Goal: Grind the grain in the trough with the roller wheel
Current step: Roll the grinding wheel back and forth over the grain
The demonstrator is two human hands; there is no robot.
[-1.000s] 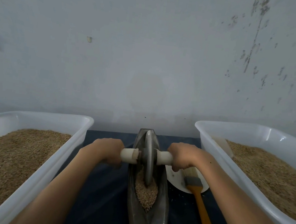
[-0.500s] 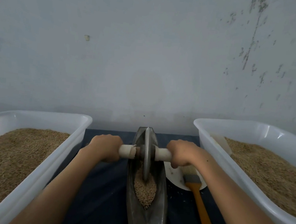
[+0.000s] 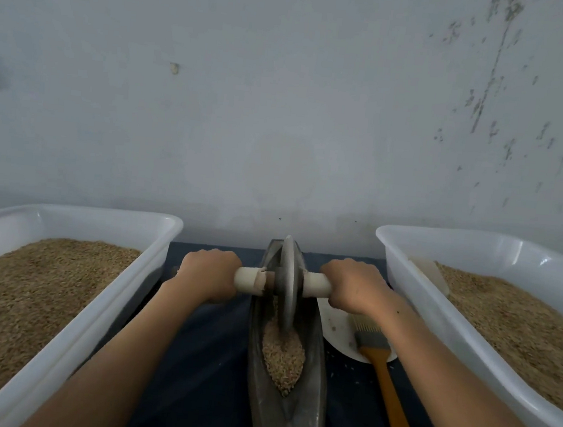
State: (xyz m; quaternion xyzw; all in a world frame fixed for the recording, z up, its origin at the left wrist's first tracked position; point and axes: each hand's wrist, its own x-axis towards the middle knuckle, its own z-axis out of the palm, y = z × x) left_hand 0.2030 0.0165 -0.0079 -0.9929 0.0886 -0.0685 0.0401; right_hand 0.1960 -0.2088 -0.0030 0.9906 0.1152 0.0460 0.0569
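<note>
behind your hands a pale, scuffed wall [image 3: 283, 110] rises from the back edge of a dark blue worktop [image 3: 202, 378]. your left hand [image 3: 207, 275] is closed in a full fist round the left end of the pale handle [image 3: 249, 279], and your right hand [image 3: 352, 285] is wrapped just as tightly round the right end — knuckles up, both arms stretched forward. between your fists the grey roller wheel [image 3: 288, 282] stands upright on its edge in the far half of the trough [image 3: 282, 420], near the back edge of the worktop. the trough is a long, narrow metal boat running from the front edge toward the wall along the middle of the worktop. grain [image 3: 281, 358] lies heaped in its channel just on your side of the wheel, touching the wheel's lower rim.

at the left edge sits a white tub [image 3: 61, 347] filled with grain, and at the right edge a second white tub [image 3: 467, 341], also filled. just right of the trough lies a white plate [image 3: 337, 332] — a brush [image 3: 384, 378] with an orange handle rests across it, bristles under your right wrist, handle pointing toward the front edge.
</note>
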